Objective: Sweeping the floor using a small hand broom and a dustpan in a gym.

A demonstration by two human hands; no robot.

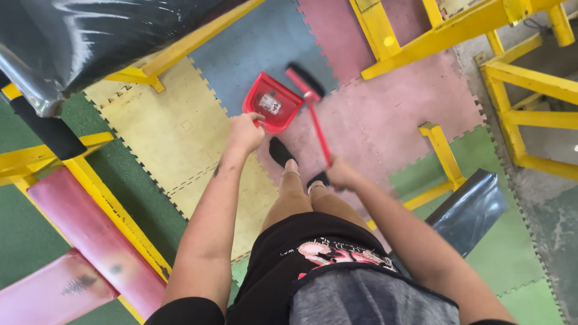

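Hidden / cut off
Red plastic dustpan handle hidden in left hand; black padded bench cropped at 11 o'clock; red long-handled brush blurred.

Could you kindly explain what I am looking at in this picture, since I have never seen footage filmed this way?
The single picture comes from a camera worn on a person's head, looking down at their own arms, legs and the floor. There is no machine, only bare hands. The left hand holds a red dustpan by its handle. The right hand grips the red handle of a small broom with dark bristles, beside the dustpan. The floor is covered in interlocking foam mats in yellow, blue, pink and green. Yellow metal frames and padded benches stand around.
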